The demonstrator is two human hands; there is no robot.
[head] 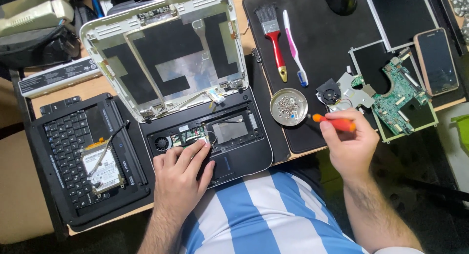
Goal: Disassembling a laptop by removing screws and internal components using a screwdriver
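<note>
left hand (181, 173) spread flat, fingertips on opened laptop base (215, 139), right hand (348, 142) right of it clamped on orange screwdriver (334, 123), beside screw dish (288, 106), black mat (317, 63), wooden desk (93, 88)

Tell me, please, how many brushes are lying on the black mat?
2. A red-handled paintbrush lies at the mat's upper left, and a pink toothbrush lies just right of it, above the round screw tin. None seems hidden, though the right hand covers a bit of the mat.
</note>
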